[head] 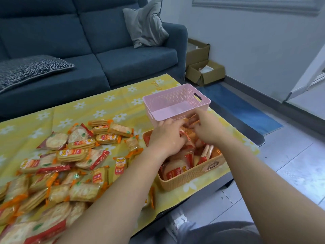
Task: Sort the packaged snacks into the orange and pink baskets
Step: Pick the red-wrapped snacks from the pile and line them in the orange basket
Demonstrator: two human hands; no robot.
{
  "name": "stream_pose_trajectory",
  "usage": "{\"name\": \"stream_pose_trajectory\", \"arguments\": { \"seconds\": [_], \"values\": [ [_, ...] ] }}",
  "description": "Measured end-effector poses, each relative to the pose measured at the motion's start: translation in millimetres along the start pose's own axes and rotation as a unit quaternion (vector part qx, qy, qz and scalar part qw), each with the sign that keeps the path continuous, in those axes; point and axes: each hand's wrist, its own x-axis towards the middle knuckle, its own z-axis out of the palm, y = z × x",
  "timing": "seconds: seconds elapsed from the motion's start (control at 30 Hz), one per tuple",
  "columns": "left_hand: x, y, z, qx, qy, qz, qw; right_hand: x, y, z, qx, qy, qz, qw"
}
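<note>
Yellow flowered cloth (123, 103) covers a low table in front of a blue sofa (105, 50), giving one flat place for the whole job. On the person's left lies a loose heap of snacks (70, 164), round crackers in red-edged wraps mixed with square ones in orange-edged wraps, so each kind can be picked out by sight. The orange basket (184, 180) sits at the near right edge of the table within easy reach and already holds a jumble of red-trimmed packs, some standing on edge. The pink basket (175, 99) stands just behind it, touching or nearly so, and shows only its bare floor. Both hands meet over the far end of the orange basket, by the pink basket's near wall. The left hand (167, 136) has its fingers curled down, and the right hand (207, 128) bends its fingers toward it; between them they seem to pinch a packet (190, 122), though blur hides the exact grip. They are probably tidying it so more packs fit.
</note>
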Motion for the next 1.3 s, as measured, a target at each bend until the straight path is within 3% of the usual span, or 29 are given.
{"name": "stream_pose_trajectory", "arguments": {
  "seconds": [0.1,0.27,0.33,0.43,0.63,0.8,1.0,1.17,1.3],
  "values": [
    [3.8,-2.2,8.8,0.059,0.006,0.0,0.998,2.8,7.6,-12.5,-0.166,0.068,0.03,0.983],
    [3.4,-7.1,10.5,0.06,0.004,-0.001,0.998,0.8,14.6,-5.8,-0.349,-0.06,0.051,0.934],
    [3.0,-9.1,8.1,0.069,-0.023,-0.001,0.997,0.6,15.6,-5.3,-0.374,-0.062,0.032,0.925],
    [2.3,-6.9,6.4,0.075,-0.028,-0.007,0.997,1.4,18.5,-6.4,-0.342,-0.007,0.028,0.939],
    [0.8,2.0,5.7,0.076,0.083,0.011,0.994,3.9,14.0,-16.5,-0.271,0.107,0.003,0.957],
    [-3.8,2.4,2.9,0.08,0.115,0.014,0.99,1.9,15.2,-9.3,-0.341,-0.01,0.033,0.939],
    [-6.8,2.5,1.2,0.121,0.128,0.021,0.984,4.9,13.2,11.7,-0.298,0.082,0.014,0.951],
    [-7.2,-1.7,2.7,0.135,0.13,0.013,0.982,3.1,5.9,2.0,-0.238,0.087,0.036,0.967],
    [-6.1,0.0,4.6,0.141,0.138,0.007,0.98,-0.7,2.1,-25.9,-0.17,0.11,-0.009,0.979]
  ]
}}
